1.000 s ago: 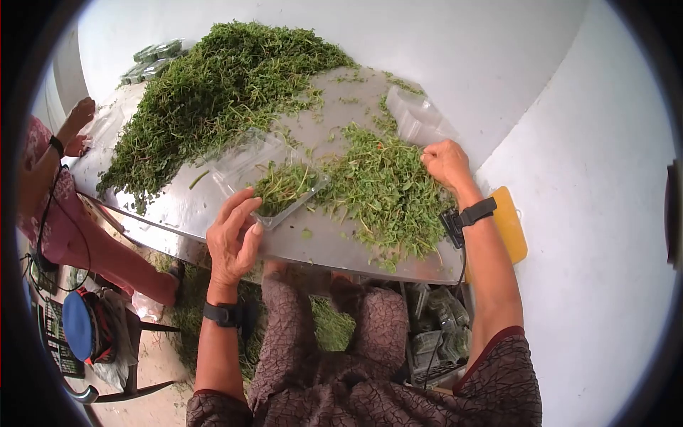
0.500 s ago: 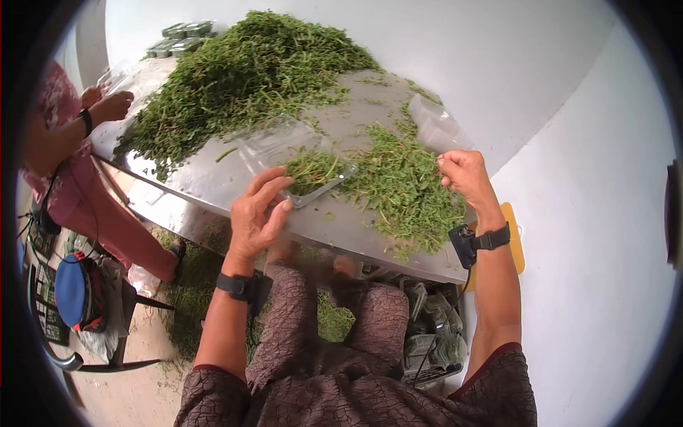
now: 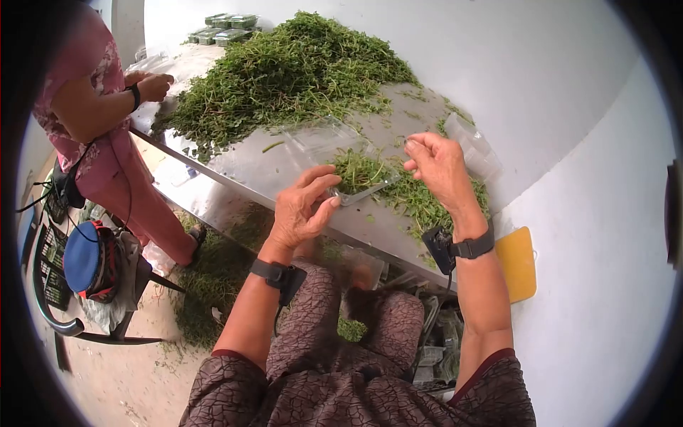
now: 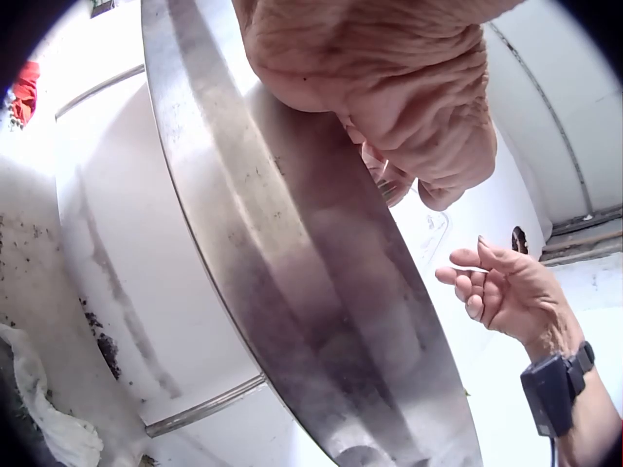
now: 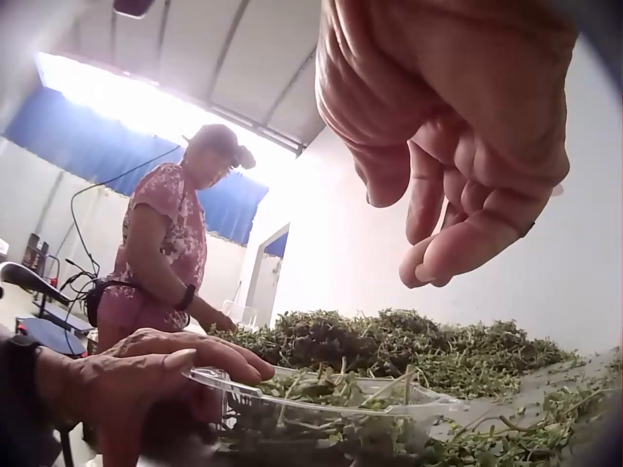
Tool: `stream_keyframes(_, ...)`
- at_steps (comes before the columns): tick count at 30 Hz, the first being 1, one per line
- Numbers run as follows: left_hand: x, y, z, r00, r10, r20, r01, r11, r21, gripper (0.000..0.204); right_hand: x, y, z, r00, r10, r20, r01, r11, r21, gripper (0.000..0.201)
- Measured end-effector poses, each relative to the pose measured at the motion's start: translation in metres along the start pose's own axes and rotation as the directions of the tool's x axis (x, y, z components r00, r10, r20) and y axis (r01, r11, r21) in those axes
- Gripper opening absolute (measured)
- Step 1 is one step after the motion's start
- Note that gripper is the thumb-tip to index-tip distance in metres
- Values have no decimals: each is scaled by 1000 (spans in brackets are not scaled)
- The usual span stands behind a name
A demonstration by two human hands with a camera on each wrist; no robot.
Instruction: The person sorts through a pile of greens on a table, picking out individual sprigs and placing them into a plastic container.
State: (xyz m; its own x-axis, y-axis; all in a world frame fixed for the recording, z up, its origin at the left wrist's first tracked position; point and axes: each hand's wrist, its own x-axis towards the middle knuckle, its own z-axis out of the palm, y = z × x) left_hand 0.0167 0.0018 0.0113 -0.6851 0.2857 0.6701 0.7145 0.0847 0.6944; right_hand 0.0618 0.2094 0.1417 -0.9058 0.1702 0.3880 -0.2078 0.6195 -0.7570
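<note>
Steadying clear plastic clamshell tray (image 3: 341, 160) part-filled with green herb sprigs (image 3: 359, 171) near steel table edge (image 3: 213, 181): left hand (image 3: 302, 210) grips rim; right hand (image 3: 437, 167) hovers above, fingers loosely curled, apparently empty.

Bright daylight, fisheye vignette at edges, blown-out glare in wrist views.

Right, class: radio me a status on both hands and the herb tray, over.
Left hand holds clear tray at its near edge. Right hand raised above the tray, fingers loosely curled, nothing visibly held. Tray part-filled with green herbs. Nothing in the way.
</note>
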Motion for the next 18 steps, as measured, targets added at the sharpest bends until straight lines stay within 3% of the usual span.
stream_keyframes(4, 0, 1, 1, 1000, -9, 0, 9, 1000, 7, 33, -30, 8, -12, 998, 23, 63, -19, 997, -69, 21)
stream_keyframes(10, 0, 1, 1, 1000, 2, 1, -2, 1000, 25, 36, -84, 36, -27, 993, 121, -8, -121, 984, -134, 16)
stream_keyframes(13, 1, 1, 3, 999, 1, -43, 0, 1000, 28, 38, -108, 49, -32, 988, 134, -74, -140, 986, -94, 14)
stream_keyframes(18, 1, -2, 2, 1000, 14, -11, -14, 999, 37, 37, -127, 76, -22, 965, 253, -66, -241, 959, 146, 15)
